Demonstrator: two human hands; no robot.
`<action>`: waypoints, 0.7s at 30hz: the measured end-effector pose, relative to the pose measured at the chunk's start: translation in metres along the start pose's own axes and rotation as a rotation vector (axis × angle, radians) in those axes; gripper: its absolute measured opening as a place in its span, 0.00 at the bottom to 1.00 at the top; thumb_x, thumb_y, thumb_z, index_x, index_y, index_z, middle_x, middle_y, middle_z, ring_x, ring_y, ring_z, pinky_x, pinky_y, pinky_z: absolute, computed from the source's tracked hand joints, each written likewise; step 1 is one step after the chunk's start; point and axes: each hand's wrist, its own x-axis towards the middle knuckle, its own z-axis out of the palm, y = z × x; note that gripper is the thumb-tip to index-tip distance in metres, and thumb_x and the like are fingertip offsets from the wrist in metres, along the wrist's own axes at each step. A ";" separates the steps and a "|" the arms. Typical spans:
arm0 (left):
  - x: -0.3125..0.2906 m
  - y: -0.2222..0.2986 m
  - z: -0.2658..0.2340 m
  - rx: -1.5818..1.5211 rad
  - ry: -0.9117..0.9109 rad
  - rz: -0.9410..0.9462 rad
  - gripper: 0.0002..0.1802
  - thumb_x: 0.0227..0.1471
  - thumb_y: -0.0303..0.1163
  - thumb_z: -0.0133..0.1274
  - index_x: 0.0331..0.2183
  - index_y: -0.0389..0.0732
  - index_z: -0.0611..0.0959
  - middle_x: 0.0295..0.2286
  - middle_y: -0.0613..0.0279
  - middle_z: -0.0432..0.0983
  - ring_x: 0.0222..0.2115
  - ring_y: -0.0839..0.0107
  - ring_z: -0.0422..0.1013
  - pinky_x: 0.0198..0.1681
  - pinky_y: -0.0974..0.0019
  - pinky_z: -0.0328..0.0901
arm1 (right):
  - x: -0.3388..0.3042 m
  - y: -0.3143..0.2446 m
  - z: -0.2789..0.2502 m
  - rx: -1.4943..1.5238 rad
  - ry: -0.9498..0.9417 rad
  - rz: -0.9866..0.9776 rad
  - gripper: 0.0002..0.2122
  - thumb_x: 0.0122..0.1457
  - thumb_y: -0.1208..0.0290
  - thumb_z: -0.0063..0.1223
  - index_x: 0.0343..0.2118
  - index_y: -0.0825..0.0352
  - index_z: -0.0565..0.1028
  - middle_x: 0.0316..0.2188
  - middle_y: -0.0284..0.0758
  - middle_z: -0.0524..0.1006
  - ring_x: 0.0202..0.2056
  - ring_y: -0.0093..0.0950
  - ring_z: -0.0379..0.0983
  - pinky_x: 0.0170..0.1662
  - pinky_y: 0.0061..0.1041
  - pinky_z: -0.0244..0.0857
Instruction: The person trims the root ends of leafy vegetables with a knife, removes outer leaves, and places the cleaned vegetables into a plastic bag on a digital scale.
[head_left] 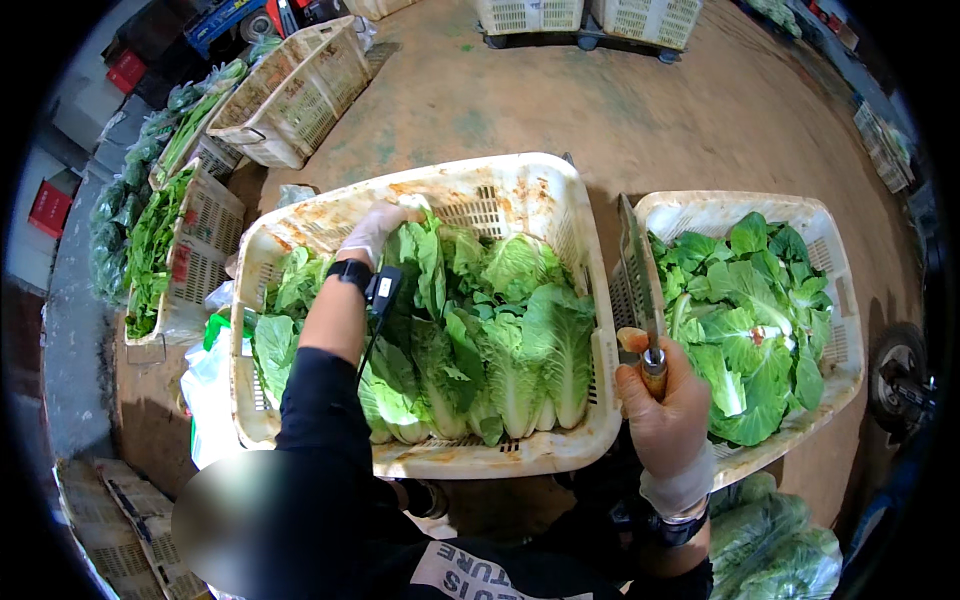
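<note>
In front of me stands a large, stained white plastic crate point(560, 195) of leafy green heads, with pale-ribbed lettuces point(512, 365) lined along its near side. Reaching to its far left part, my gloved left hand point(376, 228) is closed at the pale end of a dark-leaved head of greens point(425, 262); the fingertips are partly hidden. My gloved right hand point(668, 405) is wrapped round the wooden handle of a knife point(642, 270). Its broad blade points away from me, upright between the big crate and a smaller crate point(847, 330) of loose green leaves point(750, 305) on the right.
At the left, crates point(205, 245) hold more greens, and another crate point(300, 100) stands beyond. White crates on a wheeled dolly point(590, 42) are at the far side. Bagged greens point(775, 540) lie near my right, a white plastic bag point(208, 385) at left. A wheel point(897, 375) stands far right.
</note>
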 end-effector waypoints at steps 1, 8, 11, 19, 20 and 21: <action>0.001 -0.007 -0.028 0.135 0.046 0.113 0.27 0.33 0.35 0.61 0.38 0.30 0.76 0.33 0.56 0.75 0.33 0.66 0.70 0.37 0.67 0.63 | 0.000 -0.003 0.002 0.028 -0.018 -0.044 0.11 0.50 0.75 0.54 0.37 0.69 0.73 0.20 0.38 0.74 0.20 0.24 0.70 0.25 0.22 0.64; -0.151 0.094 0.046 -0.020 -0.225 0.660 0.38 0.31 0.22 0.61 0.49 0.38 0.68 0.42 0.66 0.70 0.41 0.76 0.66 0.47 0.73 0.61 | -0.005 -0.001 0.005 -0.089 0.085 -0.283 0.12 0.50 0.70 0.53 0.38 0.65 0.72 0.24 0.44 0.75 0.26 0.42 0.73 0.28 0.32 0.66; -0.205 0.124 0.088 0.194 -0.248 0.780 0.37 0.34 0.26 0.61 0.50 0.45 0.69 0.42 0.65 0.70 0.40 0.76 0.67 0.46 0.73 0.62 | -0.008 -0.004 0.003 -0.110 0.109 -0.343 0.13 0.50 0.69 0.54 0.39 0.64 0.71 0.26 0.43 0.75 0.27 0.42 0.73 0.29 0.34 0.67; -0.274 0.143 0.188 0.661 -0.067 1.179 0.38 0.32 0.32 0.63 0.50 0.41 0.69 0.39 0.50 0.70 0.42 0.59 0.68 0.47 0.62 0.62 | 0.007 0.018 -0.025 -0.048 0.484 -0.673 0.28 0.40 0.67 0.64 0.48 0.67 0.69 0.39 0.46 0.73 0.32 0.40 0.74 0.35 0.29 0.69; -0.277 0.144 0.196 0.779 0.002 1.261 0.38 0.32 0.32 0.63 0.50 0.40 0.69 0.39 0.48 0.70 0.42 0.56 0.67 0.47 0.61 0.61 | 0.007 0.023 -0.031 -0.067 0.499 -0.740 0.30 0.40 0.66 0.64 0.49 0.67 0.68 0.40 0.47 0.73 0.32 0.40 0.74 0.35 0.28 0.69; -0.281 0.147 0.200 0.850 -0.015 1.241 0.39 0.31 0.33 0.63 0.50 0.40 0.69 0.39 0.47 0.70 0.43 0.54 0.66 0.47 0.60 0.61 | 0.008 0.028 -0.035 -0.056 0.444 -0.717 0.31 0.39 0.68 0.64 0.50 0.67 0.68 0.39 0.47 0.74 0.32 0.40 0.74 0.34 0.28 0.69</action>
